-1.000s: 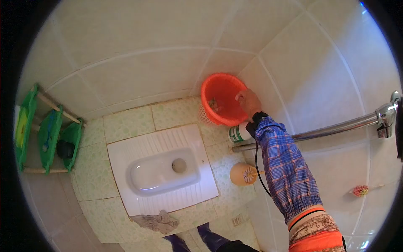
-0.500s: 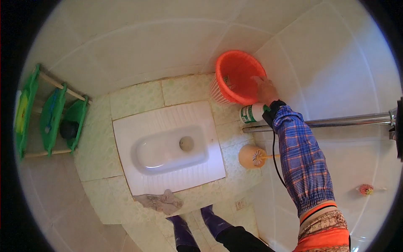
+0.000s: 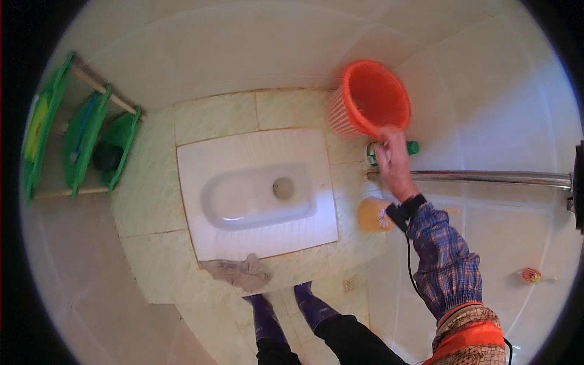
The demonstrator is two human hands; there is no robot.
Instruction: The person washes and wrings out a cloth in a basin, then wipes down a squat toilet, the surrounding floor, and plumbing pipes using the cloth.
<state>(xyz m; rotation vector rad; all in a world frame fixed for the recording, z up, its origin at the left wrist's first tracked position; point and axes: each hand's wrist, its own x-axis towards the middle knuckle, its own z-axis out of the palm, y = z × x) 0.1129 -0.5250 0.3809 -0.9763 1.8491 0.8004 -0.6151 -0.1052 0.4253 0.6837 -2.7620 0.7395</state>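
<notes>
My right hand (image 3: pixel 395 161) is at the near rim of the red plastic basket (image 3: pixel 354 118), with the fingers at its edge and the thumb outside. It seems closed on the rim, though the fingertips are blurred. The basket stands in the corner, its opening facing me, and its inside is partly in shadow. Just below it, a white and green bottle (image 3: pixel 371 154) lies partly behind my hand, its green cap (image 3: pixel 413 148) showing on the right. My left hand is out of view.
A white squat toilet (image 3: pixel 255 240) is set in the tiled floor, with a grey cloth (image 3: pixel 246 274) at its near edge. An orange brush holder (image 3: pixel 372 215) stands below a metal pipe (image 3: pixel 499 177). Green shelves (image 3: pixel 85 143) are at the left, and my boots (image 3: pixel 313 308) at the bottom.
My right hand has come back from inside the basket to its near rim, uncovering the bottle's green cap. The view has shifted, so the basket sits higher and further right.
</notes>
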